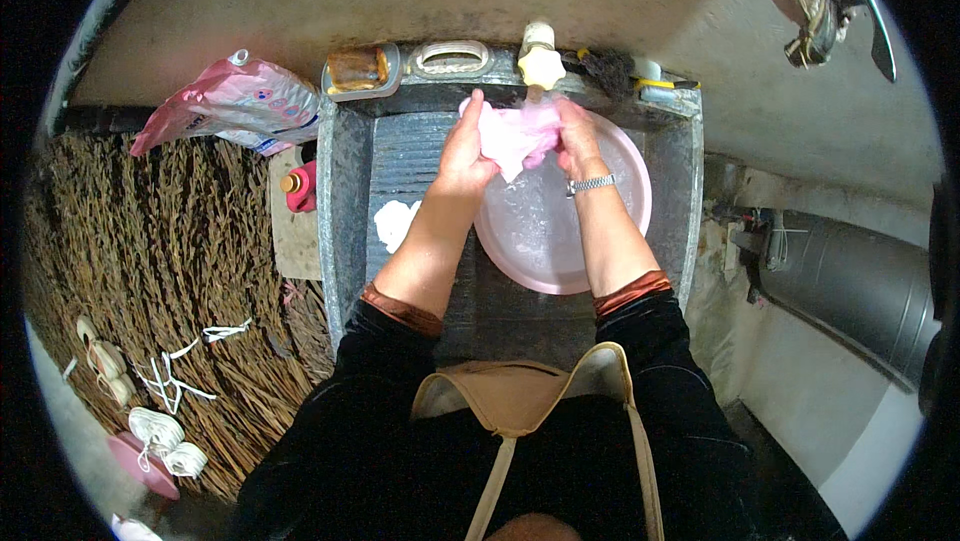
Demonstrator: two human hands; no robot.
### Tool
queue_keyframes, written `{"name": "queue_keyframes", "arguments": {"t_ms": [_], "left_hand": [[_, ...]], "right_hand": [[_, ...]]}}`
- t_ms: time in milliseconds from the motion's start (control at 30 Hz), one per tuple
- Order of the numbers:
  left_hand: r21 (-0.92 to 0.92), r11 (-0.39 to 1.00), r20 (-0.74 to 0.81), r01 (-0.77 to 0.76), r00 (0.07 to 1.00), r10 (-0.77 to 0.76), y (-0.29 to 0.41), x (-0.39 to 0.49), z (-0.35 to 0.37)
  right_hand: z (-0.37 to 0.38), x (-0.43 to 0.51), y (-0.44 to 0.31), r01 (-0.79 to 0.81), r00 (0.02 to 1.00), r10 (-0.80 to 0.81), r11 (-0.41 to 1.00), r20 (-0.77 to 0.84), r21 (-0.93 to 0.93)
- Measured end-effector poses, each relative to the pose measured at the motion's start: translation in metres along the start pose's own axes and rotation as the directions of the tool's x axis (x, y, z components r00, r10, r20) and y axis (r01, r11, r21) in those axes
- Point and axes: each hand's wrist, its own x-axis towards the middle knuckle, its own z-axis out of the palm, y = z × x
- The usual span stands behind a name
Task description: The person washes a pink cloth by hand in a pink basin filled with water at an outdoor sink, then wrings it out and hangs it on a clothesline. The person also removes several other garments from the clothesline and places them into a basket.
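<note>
Both hands hold a pink cloth (pixel 517 137) just below a tap with a pale yellow handle (pixel 541 68). My left hand (pixel 463 142) grips its left side, thumb pointing up. On the other side, my right hand (pixel 576 137) has hold of the cloth, its fingertips partly hidden by it. A metal watch band (pixel 591 184) circles the right wrist. Under the cloth stands a round pink basin (pixel 641 196) with water in it, set inside a stone sink (pixel 686 188). A white bunched item (pixel 394 224), perhaps cloth, lies on the ridged washboard surface (pixel 409 137) left of the basin.
Along the sink's back ledge are a soap dish with brown soap (pixel 358 69), a white-handled brush (pixel 451 59) and a dark scrubber (pixel 609 74). At left are a pink detergent bag (pixel 232 109), a pink bottle (pixel 301 187) and stacked dry stalks (pixel 172 241).
</note>
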Motion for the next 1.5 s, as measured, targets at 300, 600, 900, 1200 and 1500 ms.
{"name": "queue_keyframes", "arguments": {"t_ms": [300, 600, 900, 1200, 1500], "left_hand": [[-0.092, 0.995, 0.213, 0.028, 0.977, -0.008, -0.015, -0.022, 0.006], [0.175, 0.973, 0.021, 0.149, 0.988, -0.155, -0.010, -0.018, -0.028], [0.019, 0.993, 0.057, 0.120, 0.991, -0.121, -0.070, 0.037, -0.048], [0.369, 0.923, -0.161, -0.111, 0.970, 0.181, 0.008, 0.010, -0.013], [0.170, 0.977, 0.046, -0.130, 0.991, 0.124, 0.011, -0.006, 0.015]], "right_hand": [[0.009, -0.059, -0.003, -0.489, 0.754, 0.347, 0.864, 0.558, 0.124], [0.016, -0.052, -0.008, -0.028, 1.000, 0.024, 0.933, 0.016, 0.359], [0.053, -0.074, -0.007, 0.212, 0.893, -0.449, 0.463, -0.022, -0.861], [0.062, -0.056, 0.019, 0.474, 0.853, -0.477, 0.539, 0.212, -0.697], [0.004, -0.095, -0.114, 0.768, 0.506, -0.773, 0.204, 0.381, -0.607]]}}
